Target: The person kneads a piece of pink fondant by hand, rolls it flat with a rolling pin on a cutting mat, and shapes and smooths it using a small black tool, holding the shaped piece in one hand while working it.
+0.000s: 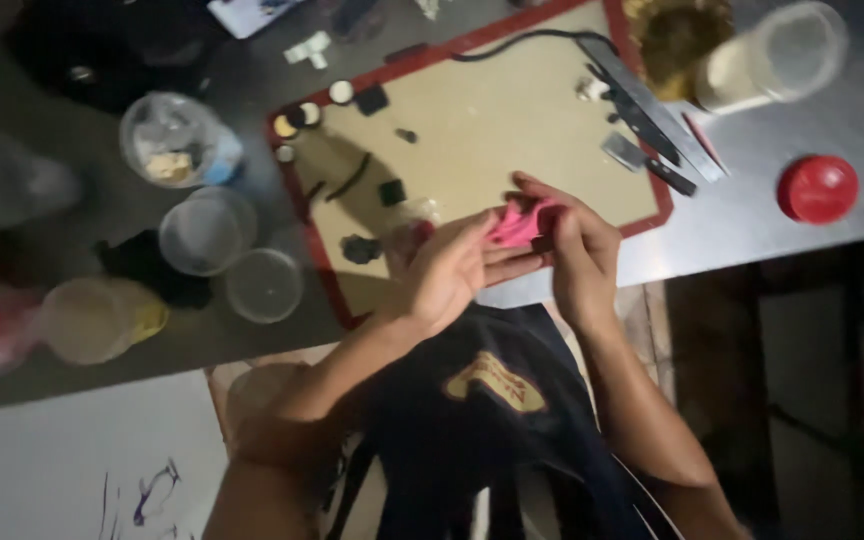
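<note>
my left hand [447, 270]: fingers closed under pink lump [518, 224], held above worktop [792, 230] edge
my right hand [577, 250]: fingers pinching the lump's right side
tip: I'd press evenly, thumbs opposed, so it won't tear
texture: lump soft, creased, matte
beige mat [492, 130]: flat, red-edged, small dark bits

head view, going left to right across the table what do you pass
yellowish container → clear cup → red-edged mat → pink piece held in both hands → red lid
</note>
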